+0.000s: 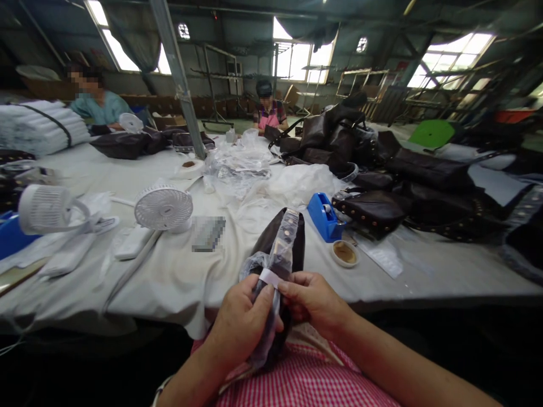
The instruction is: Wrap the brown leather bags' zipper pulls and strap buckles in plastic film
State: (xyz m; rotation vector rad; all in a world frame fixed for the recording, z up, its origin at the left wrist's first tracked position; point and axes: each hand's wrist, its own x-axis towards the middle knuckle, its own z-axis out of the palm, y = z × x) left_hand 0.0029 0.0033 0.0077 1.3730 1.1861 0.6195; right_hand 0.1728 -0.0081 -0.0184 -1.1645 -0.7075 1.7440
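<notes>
1 table [169,288] with pale cloth carries nearly everything. Toward its far right corner lies 1 pile of dark bags [428,169]; they overlap, so I cannot count them. 2 other people sit beyond the far edge: 1 in a teal top [104,110], 1 in a pink apron [268,120]. In the middle of the table there is crumpled clear plastic [307,181].

1 dark bag [297,243] is at the near edge, partly above the table and partly over the lap; its studded strap is wrapped in plastic. The left hand [241,316] is half closed around this bag, thumb beside a white strip [268,277]. The right hand [316,302] pinches the strip's right end, fingers curled.

3 white fans [163,207] stand on the left half. Right of the bag is 1 blue tape dispenser [330,227] with a white roll inside, and just beside it 1 round dish [357,258] with something brownish. Along the near edge, cloth shows on both sides of the bag.
</notes>
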